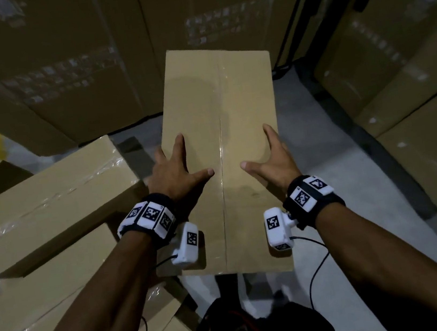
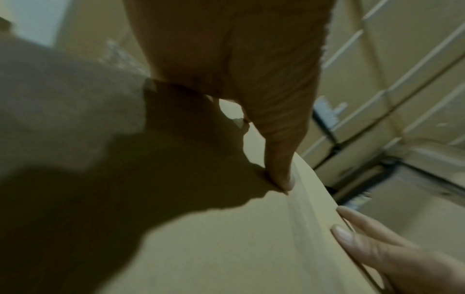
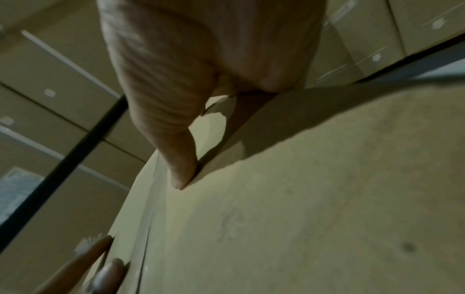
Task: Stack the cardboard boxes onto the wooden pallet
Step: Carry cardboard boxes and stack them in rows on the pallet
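One cardboard box (image 1: 221,136) at centre. Two hands on it: left hand (image 1: 176,171), right hand (image 1: 272,157). At least three loose boxes (image 1: 49,206) at 8 o'clock. Two wrist cameras (image 1: 187,244), two marker bands (image 1: 149,217).

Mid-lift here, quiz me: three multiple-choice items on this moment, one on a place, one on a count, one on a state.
1. Where on the cardboard box do both thumbs rest?
A) its underside B) its top face C) its far end
2. How many hands touch the box?
A) none B) one C) two
3. The box's top flaps are:
A) taped shut B) standing open C) torn off

Answers: 1 B, the thumbs lie flat on either side of the middle seam. 2 C, the left hand and the right hand press its two long edges. 3 A, clear tape runs along the closed seam.
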`<state>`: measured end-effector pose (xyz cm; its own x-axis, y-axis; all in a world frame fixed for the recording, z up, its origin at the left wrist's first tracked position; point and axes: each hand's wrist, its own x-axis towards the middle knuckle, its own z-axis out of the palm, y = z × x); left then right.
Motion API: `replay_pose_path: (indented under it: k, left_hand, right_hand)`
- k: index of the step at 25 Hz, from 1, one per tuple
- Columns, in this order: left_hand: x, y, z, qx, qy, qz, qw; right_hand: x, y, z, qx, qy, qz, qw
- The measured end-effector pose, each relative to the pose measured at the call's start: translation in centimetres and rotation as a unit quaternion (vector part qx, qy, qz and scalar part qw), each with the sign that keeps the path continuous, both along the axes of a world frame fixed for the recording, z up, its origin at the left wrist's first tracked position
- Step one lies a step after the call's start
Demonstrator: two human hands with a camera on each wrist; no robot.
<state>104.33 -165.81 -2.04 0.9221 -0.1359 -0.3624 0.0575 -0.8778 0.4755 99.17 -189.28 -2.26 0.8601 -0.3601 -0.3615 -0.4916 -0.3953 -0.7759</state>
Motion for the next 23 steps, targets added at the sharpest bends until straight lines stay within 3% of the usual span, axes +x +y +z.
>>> replay_pose_path:
  k: [7,14,19,23]
  left_hand:
    - [-3.5,-9.1,3.2,-0.065,-0.049,-0.117,0.99]
    - [-11.5,-17.8,4.3,-0.088,-0.081,-0.264,0.957]
    - [-22.0,-22.6,5.5,-0.095,-0.072,-0.353,0.928]
    - [-33.4,-25.3,5.3,-0.106,-0.064,-0.41,0.904]
  right_hand:
    - [-9.3,-6.7,4.1,-0.053,-0.056,-0.124,0.989]
    - [-23.1,-11.2,5.9,-0.085,-0.065,-0.273,0.956]
    - [-36.3,-12.4,6.2,-0.088,-0.073,-0.366,0.924]
    - [-49.3,-12.4,6.1,-0.101,-0.079,-0.423,0.897]
